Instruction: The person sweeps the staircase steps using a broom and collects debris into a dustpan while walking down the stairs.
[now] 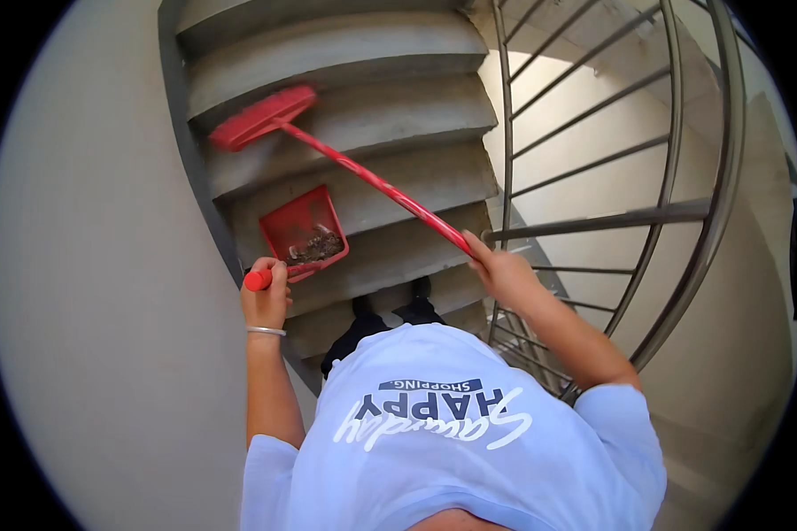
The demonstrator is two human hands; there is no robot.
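Stairs (345,55): grey, railing (611,220) alongside.
Left grip (266,296): I grasp the dustpan (283,221), debris (322,245) inside.
Right grip (507,276): clasping the broom (383,187), head beyond the dustpan.
Stage: apparently sweeping.
Next move: needs a level dustpan.

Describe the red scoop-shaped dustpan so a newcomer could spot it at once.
Find the grey stairs between the plain pale wall and the tubular metal railing. Over these stairs, just beyond the left hand closed on its red handle, is the red scoop-shaped dustpan. Unlike the long-handled red broom in the right hand, it is a wide pan holding dark debris.
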